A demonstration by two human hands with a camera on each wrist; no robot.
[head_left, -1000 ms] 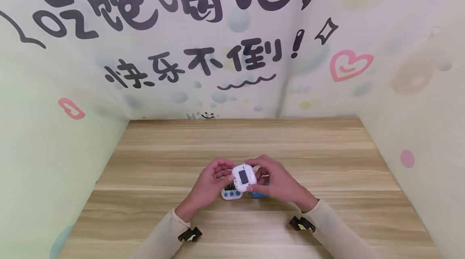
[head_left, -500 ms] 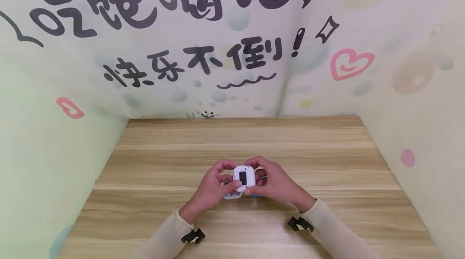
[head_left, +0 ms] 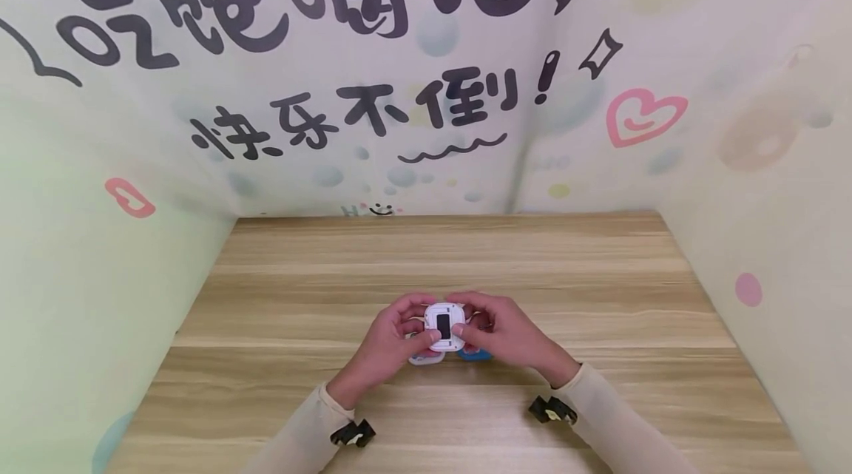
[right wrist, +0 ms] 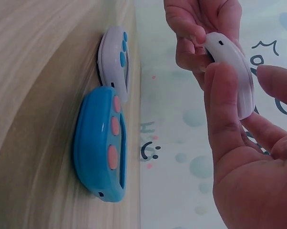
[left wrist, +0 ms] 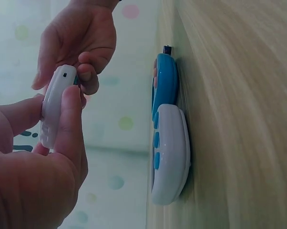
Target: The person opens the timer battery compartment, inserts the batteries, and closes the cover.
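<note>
Between both hands is a white digital timer [head_left: 435, 311], its back with a dark rectangle turned up toward the head camera. My left hand [head_left: 382, 337] pinches its left side, thumb over the back and fingers beneath. My right hand [head_left: 509, 330] holds the right side with curled fingers, and its thumb lies over the back in the head view. Below the hands, a white timer with blue buttons [left wrist: 172, 152] lies on the table, display hidden from these angles. Beside it is a blue timer with pink buttons [right wrist: 93, 143]. The held timer is clear of the table.
The wood-grain table [head_left: 439, 252] runs back to a printed wall [head_left: 299, 185] with large black lettering. Side walls [head_left: 752, 222] close it in left and right. A small black device [head_left: 353, 433] is strapped at each sleeve.
The held timer has straightened from a tilt and shifted slightly left since half a second ago. My right thumb has moved from its lower edge onto the back; the left thumb came onto the back earlier.
</note>
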